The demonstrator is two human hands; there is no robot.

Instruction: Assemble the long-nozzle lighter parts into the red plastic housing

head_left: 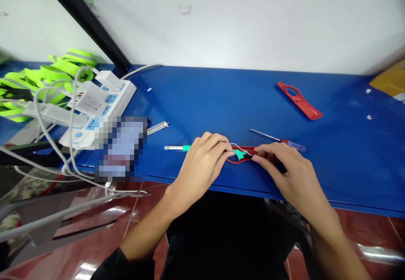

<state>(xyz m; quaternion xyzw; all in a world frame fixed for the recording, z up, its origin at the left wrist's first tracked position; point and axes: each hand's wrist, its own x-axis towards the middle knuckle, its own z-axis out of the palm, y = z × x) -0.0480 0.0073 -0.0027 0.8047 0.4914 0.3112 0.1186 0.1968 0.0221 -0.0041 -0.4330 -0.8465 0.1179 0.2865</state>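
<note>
A red plastic casing half [252, 149] with a ring-shaped part lies at the table's front, its inside facing up. Within it show a teal insert [239, 154], thin white and red wires and a small black part [248, 156]. A slotted metal rod with a teal collar [174, 148] sticks out left from under my left hand [207, 162]. That hand's fingertips are closed on the ring end beside the teal insert. At the other end, my right hand [284, 168] pinches the casing by the black part. The rod's joint with the casing is hidden.
Behind my right hand lies a screwdriver [292, 145] with a clear handle. Farther back is a matching red casing half [299, 100]. Leftward are a phone [123, 149], a clear strip [158, 127], a white power strip [126, 98] with cables, and neon straps [47, 75].
</note>
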